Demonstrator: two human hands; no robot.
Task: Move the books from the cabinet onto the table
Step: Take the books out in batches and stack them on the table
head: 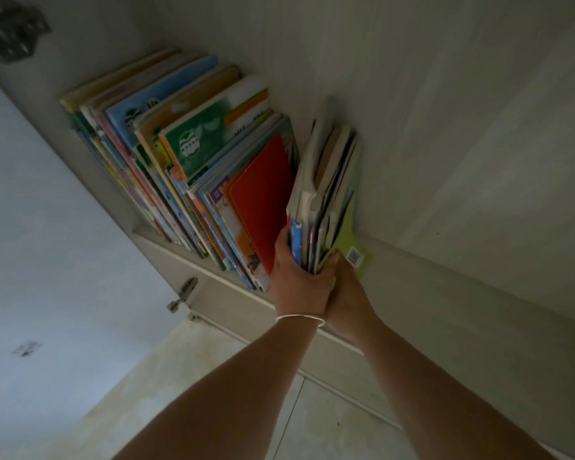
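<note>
The view is tilted. A row of thin colourful books (193,154) stands inside a pale cabinet (445,277), leaning left; a red cover (263,197) faces out at its right end. A separate bundle of several books (326,194) stands apart to the right, with a green book (349,240) on its right side. My left hand (299,280), with a silver bracelet on the wrist, grips the bundle's lower left edge. My right hand (342,283) presses against the bundle's lower right side, on the green cover. The table is out of view.
The cabinet's open door (63,227) hangs at the left, with a metal hinge (183,293) at its edge. Pale cabinet walls (412,94) surround the books, with room to the right of the bundle. Light floor tiles (213,376) show below.
</note>
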